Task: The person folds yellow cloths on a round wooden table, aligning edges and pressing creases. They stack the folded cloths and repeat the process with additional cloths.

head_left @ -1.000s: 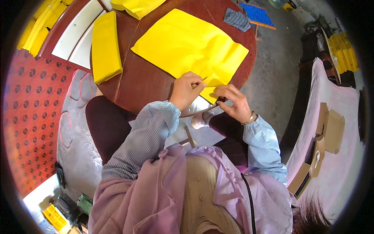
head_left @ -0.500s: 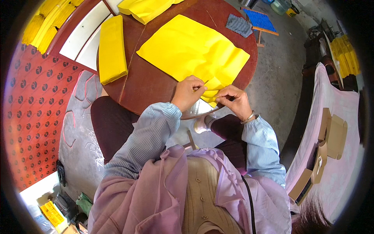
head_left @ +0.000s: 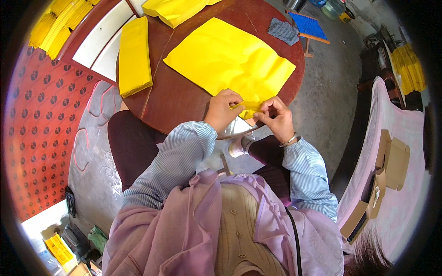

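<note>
A large yellow cloth-like sheet [head_left: 230,57] lies spread over the round brown table, its near corner reaching the table's front edge. My left hand [head_left: 223,110] is closed at that corner, with thumb and fingers pinching a folded bit of it. Just to the right, my right hand [head_left: 278,120] pinches the same corner between thumb and fingertips. A small flap of the sheet hangs between the two hands at the edge. What lies right under the fingertips is partly hidden.
On the round table [head_left: 170,99] a folded yellow stack [head_left: 134,57] stands at left, with another yellow sheet [head_left: 179,10] at the back. A grey textured cloth [head_left: 283,31] sits at the far right edge, beside a blue-topped stool [head_left: 308,25]. Open cardboard boxes [head_left: 397,163] rest at right.
My right hand has shifted slightly, its fingers a little higher at the corner. The folded flap between the hands has changed shape. My left hand stays nearly in place.
</note>
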Motion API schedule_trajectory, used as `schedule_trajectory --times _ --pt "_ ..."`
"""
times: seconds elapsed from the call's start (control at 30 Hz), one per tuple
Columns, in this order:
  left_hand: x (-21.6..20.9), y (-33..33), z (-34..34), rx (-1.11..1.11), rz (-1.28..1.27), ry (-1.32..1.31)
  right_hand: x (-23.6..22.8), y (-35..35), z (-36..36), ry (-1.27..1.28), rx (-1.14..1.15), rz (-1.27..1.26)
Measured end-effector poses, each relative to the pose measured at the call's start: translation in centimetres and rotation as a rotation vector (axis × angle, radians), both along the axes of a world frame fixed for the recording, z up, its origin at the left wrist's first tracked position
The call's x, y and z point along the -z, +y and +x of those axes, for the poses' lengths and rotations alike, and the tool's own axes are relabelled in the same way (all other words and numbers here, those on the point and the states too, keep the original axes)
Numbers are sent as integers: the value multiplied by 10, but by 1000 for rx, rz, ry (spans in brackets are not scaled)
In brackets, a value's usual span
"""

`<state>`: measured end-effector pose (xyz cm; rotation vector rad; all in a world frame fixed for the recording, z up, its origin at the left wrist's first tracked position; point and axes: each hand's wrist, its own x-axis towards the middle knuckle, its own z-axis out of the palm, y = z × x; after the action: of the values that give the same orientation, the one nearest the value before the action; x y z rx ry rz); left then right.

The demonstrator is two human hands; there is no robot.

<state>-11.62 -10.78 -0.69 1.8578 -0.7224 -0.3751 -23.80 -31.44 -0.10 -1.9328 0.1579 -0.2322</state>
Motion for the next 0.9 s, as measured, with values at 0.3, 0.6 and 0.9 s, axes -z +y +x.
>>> schedule_trajectory --times 0.3,0.6,0.9 --pt "-3 -1 4 -37 16 102 -12 6 -5 -41 10 -133" --pt "-5 2 6 -6 34 169 4 0 1 -13 38 124" --pt "1 8 8 119 7 38 3 3 1 -46 49 152"
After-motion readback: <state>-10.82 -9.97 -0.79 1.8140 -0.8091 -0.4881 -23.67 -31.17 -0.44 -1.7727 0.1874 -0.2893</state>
